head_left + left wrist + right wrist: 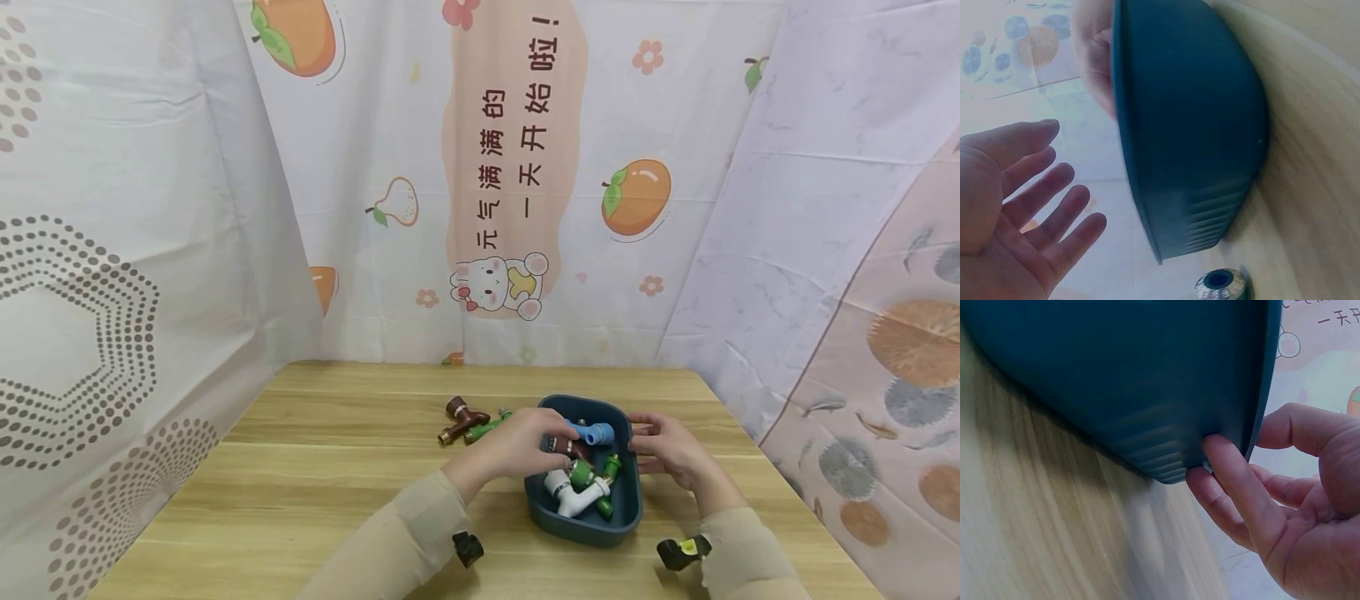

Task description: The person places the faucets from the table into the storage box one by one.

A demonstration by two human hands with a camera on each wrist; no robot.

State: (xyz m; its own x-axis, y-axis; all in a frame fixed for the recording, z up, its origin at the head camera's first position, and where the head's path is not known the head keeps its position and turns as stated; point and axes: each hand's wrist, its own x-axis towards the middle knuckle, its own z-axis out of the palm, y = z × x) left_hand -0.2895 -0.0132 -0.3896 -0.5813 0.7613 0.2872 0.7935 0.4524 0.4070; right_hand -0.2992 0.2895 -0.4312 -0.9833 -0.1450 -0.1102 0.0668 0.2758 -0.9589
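A dark teal plastic basin (549,518) stands on the table holding several pipe fittings. Among them are a white branched fitting (581,500), a blue one (598,433), a green one (582,474) and a brown one (581,450). My left hand (525,446) is over the basin's left side, fingers spread and loosely bent; in the left wrist view nothing lies in the left palm (1016,206). At the opposite side, my right hand (1297,506) grips the basin's rim, fingers on the outer wall and thumb tip behind the edge.
Left of the basin, a brown branched fitting (463,420) and a green fitting (480,430) lie on the wooden table (337,467). Printed cloth (375,275) hangs behind the table and along both sides. Black wrist devices show near the sleeves.
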